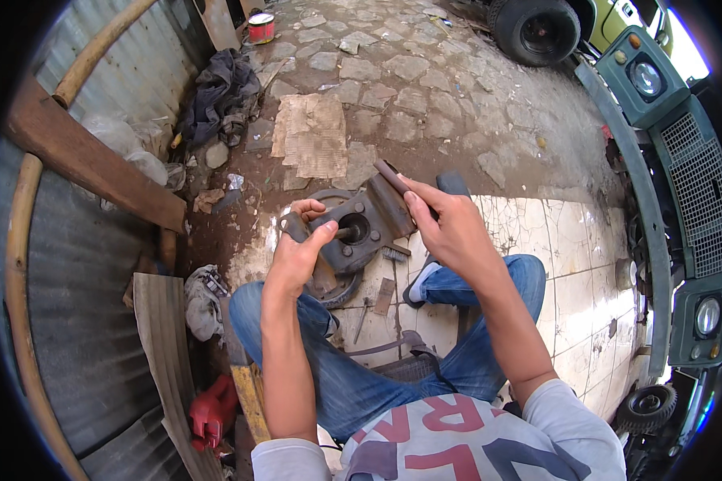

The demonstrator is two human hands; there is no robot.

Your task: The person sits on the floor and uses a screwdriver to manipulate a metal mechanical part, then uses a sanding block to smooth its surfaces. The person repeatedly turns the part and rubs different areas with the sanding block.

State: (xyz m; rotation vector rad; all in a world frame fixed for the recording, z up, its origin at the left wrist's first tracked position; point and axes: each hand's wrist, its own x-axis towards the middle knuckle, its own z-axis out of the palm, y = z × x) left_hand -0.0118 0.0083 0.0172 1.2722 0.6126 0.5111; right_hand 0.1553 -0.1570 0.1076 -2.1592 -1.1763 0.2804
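Observation:
A dark, greasy metal mechanical part [377,200] with a round bore and bolt heads is held up in front of my knees. My left hand [297,252] grips its left side, thumb lying beside a short rod at the bore. My right hand [451,228] is closed at the part's upper right, against a narrow brown curved piece [391,176]; whether that piece is loose or joined to the part I cannot tell. Beneath the part rests a round metal drum-like piece [338,293], partly hidden. A small wire brush [395,253] lies close by on the tiles.
A thin tool [362,321] and a small flat brown piece [385,296] lie on the tiles between my legs. Flattened cardboard [310,136] is on the stone paving ahead. A corrugated metal wall [88,264] stands left, with a red container [213,413]; a green vehicle [694,192] stands right.

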